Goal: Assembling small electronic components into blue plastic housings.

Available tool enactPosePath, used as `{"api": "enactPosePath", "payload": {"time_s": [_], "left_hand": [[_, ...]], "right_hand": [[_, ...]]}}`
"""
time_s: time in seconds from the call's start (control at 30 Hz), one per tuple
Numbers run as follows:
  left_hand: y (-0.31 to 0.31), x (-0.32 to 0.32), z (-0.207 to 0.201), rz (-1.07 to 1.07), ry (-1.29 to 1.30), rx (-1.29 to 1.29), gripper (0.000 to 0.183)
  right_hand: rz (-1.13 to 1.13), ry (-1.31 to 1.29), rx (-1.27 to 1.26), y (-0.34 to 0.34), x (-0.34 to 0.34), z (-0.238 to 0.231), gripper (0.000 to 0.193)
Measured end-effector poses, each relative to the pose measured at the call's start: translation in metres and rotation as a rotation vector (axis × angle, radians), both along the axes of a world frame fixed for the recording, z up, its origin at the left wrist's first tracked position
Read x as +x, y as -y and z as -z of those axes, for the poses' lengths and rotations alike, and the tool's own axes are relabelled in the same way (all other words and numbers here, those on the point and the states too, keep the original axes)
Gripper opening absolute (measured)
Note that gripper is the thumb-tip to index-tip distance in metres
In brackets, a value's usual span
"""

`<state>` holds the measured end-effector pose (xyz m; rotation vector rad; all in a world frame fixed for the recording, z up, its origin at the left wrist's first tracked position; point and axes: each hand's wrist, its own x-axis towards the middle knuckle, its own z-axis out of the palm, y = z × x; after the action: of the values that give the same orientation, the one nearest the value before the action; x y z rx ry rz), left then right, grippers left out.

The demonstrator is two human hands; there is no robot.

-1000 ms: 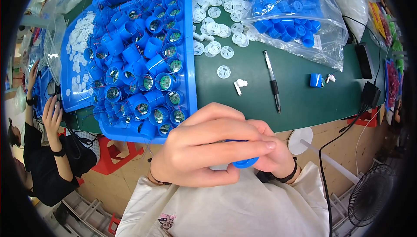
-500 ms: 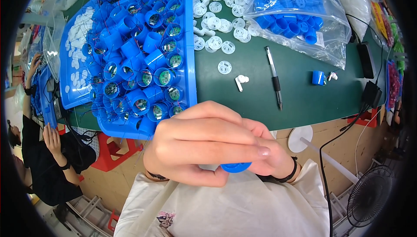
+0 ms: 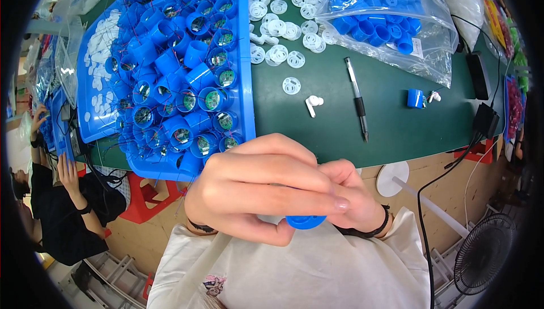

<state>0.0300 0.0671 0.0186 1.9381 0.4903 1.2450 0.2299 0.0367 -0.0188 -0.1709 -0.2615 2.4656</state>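
Note:
Close to my body, off the table's near edge, my left hand (image 3: pixel 258 187) is closed around a blue plastic cup (image 3: pixel 306 221), of which only a lower part shows below the fingers. My right hand (image 3: pixel 354 198) meets it from the other side, its thumb and fingers closed against the same cup. The left fingers cover most of the cup and part of the right hand. Just beyond my hands, a blue tray (image 3: pixel 245 82) is heaped with blue cups holding green circuit boards and thin red and black wires.
Translucent discs (image 3: pixel 277 54) lie scattered beyond a white earbud (image 3: pixel 313 105) and a pen (image 3: pixel 358 102). A clear bag of blue cups (image 3: pixel 374 31) sits at the back. A single blue cup (image 3: pixel 415 98) stands right, near a black cable (image 3: pixel 422 195). A co-worker (image 3: pixel 68 212) sits left.
My hands stay together on the blue cup; the right thumb has risen slightly and a little more of the cup shows. The co-worker's far hand has moved lower.

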Motion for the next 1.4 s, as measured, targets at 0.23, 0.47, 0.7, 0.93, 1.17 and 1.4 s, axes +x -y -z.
{"api": "enactPosePath", "payload": {"time_s": [0.23,0.47,0.7,0.93,1.17,1.4], "left_hand": [[-0.003,0.002,0.003,0.013,0.01,0.016,0.034],[0.002,0.01,0.0,-0.118,-0.037,0.03,0.038],[0.003,0.013,0.004,-0.182,-0.017,0.06,0.044],[0.003,0.015,0.015,-0.165,0.052,0.058,0.04],[0.013,0.025,0.015,-0.321,0.119,0.11,0.036],[0.018,0.028,0.013,-0.438,0.003,0.099,0.039]], "right_hand": [[-0.006,-0.012,-0.048,-0.001,0.003,-0.003,0.027],[-0.025,-0.031,-0.018,-0.002,0.002,0.002,0.029],[-0.128,-0.141,-0.227,0.003,-0.003,0.008,0.029],[-0.086,-0.082,-0.185,0.007,-0.004,0.009,0.033],[-0.088,-0.129,-0.182,0.004,-0.013,-0.003,0.034],[-0.044,-0.089,-0.112,0.005,-0.007,0.005,0.033]]}}
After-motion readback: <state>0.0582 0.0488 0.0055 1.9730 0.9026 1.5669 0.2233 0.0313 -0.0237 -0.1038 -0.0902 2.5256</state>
